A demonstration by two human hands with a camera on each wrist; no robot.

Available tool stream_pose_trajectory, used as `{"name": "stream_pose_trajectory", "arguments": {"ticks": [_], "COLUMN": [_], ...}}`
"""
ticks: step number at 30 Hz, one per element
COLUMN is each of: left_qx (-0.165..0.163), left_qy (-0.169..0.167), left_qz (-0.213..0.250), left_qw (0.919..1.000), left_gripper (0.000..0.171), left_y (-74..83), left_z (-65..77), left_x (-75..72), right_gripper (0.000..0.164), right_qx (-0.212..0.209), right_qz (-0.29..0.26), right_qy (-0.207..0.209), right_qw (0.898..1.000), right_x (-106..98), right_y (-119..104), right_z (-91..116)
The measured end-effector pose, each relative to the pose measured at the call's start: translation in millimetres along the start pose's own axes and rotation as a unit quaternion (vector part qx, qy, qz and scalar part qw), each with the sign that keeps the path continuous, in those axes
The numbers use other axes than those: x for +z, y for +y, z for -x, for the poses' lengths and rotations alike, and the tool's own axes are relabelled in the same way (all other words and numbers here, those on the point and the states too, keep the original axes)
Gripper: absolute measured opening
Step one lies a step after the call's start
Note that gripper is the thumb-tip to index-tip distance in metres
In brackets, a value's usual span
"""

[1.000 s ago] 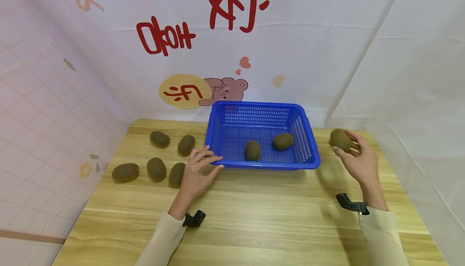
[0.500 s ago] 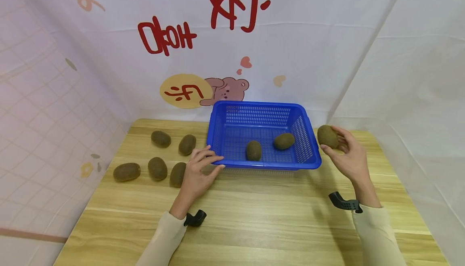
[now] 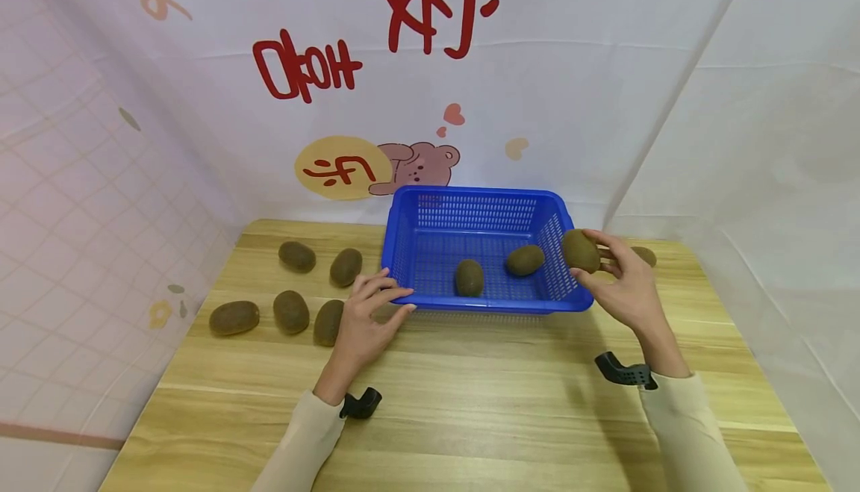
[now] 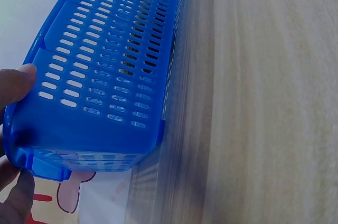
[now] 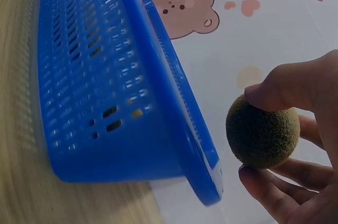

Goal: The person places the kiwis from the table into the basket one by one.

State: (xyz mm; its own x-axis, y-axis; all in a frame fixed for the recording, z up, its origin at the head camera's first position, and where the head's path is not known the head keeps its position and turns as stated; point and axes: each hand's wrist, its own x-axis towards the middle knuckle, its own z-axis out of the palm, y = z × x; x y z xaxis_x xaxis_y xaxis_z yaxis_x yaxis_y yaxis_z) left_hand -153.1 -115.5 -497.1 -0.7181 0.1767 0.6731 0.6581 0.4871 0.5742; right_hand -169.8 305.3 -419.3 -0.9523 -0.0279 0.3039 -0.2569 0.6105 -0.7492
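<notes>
In the head view, my right hand (image 3: 626, 287) holds a brown fuzzy kiwi (image 3: 581, 251) between thumb and fingers. The fruit overlaps the right rim of a blue plastic basket (image 3: 484, 304); the right wrist view has this kiwi (image 5: 263, 131) beside and above the rim. My left hand (image 3: 366, 320) grips the basket's front left corner, its thumb (image 4: 18, 84) on the near rim and other fingers around the corner. Inside the basket lie two kiwis, one near the front (image 3: 469, 278) and another kiwi (image 3: 525, 260) to its right.
Several kiwis (image 3: 290, 313) lie on the wooden table (image 3: 470, 402) left of the basket, one partly hidden by my left hand. Another kiwi (image 3: 644, 256) shows behind my right hand. A printed white cloth (image 3: 571, 104) hangs right behind the basket.
My right hand has moved left with its kiwi, from beside the basket to over its right rim, uncovering another kiwi on the table. The left hand and basket stay put.
</notes>
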Motion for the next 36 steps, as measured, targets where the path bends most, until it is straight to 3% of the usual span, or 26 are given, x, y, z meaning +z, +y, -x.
{"name": "stream_pose_trajectory", "arguments": {"ticks": [8,13,22,30,36], "left_qx": [0.002,0.002,-0.002,0.0,0.002], "left_qy": [0.001,0.0,0.001,0.002,-0.001], "left_qz": [0.001,-0.001,-0.002,-0.001,-0.001], "left_qw": [1.0,1.0,1.0,1.0,1.0], "left_gripper": [0.025,0.024,0.024,0.023,0.023], "left_y": [-1.6,-2.0,-2.3,-3.0,-3.5], "left_z": [0.8,0.9,1.4,1.4,1.4], "left_x": [0.9,1.0,0.3,0.4,0.6], "right_gripper": [0.068,0.063,0.071,0.083,0.091], "right_qx": [-0.027,-0.024,-0.022,-0.011,0.029], "right_qz": [0.012,0.008,0.051,0.093,0.107], "right_qy": [-0.026,-0.044,-0.036,-0.033,-0.045], "right_qw": [0.999,0.999,0.998,0.995,0.993], "right_x": [5.2,5.0,-1.8,-15.5,-28.2], "right_y": [-2.4,-2.4,2.0,12.1,30.1], "right_z": [0.0,-0.9,-5.6,-15.9,-20.4]}}
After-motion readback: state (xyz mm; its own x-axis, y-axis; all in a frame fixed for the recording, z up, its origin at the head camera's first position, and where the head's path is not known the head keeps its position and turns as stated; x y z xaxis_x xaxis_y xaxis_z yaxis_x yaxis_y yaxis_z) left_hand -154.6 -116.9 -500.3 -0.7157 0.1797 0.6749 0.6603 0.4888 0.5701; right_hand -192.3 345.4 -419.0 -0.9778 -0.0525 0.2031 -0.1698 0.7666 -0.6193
